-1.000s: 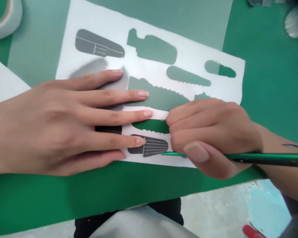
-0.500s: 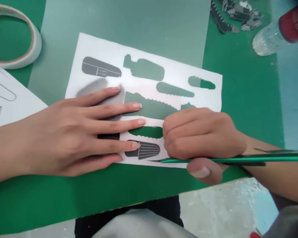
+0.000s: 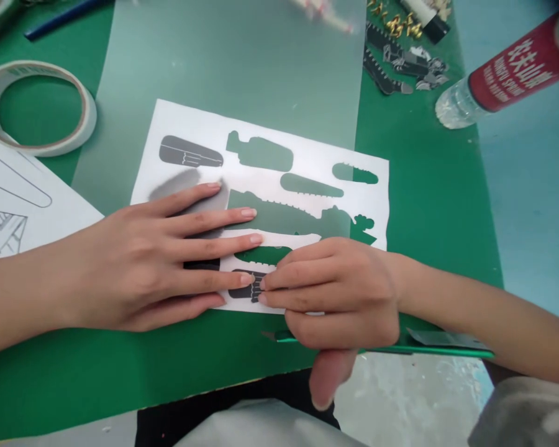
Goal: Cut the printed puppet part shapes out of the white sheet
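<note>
A white sheet of paper (image 3: 190,121) with several cut-out openings and dark printed shapes lies on the table. My left hand (image 3: 144,257) presses flat on its left part, fingers spread. In my right hand (image 3: 345,295) a slim green craft knife (image 3: 433,351) is held; its pointed tip shows beyond the hand, over the green surface below the sheet's lower edge. The right fingertips touch a dark striped shape (image 3: 240,284) near that edge, beside my left ring finger. My right thumb points downward. Part of the striped shape is hidden under the right hand.
A roll of tape (image 3: 90,121) and a line-drawn sheet (image 3: 51,217) are at left. A bottle (image 3: 507,74) lies tilted at right, near dark cut pieces (image 3: 414,65) and brass fasteners (image 3: 403,26). The table's front edge runs close below the hands.
My right hand has shifted left onto the striped shape, fingers extended to it. The knife tip has moved down off the paper. The camera view has shifted, showing more of the table's far side.
</note>
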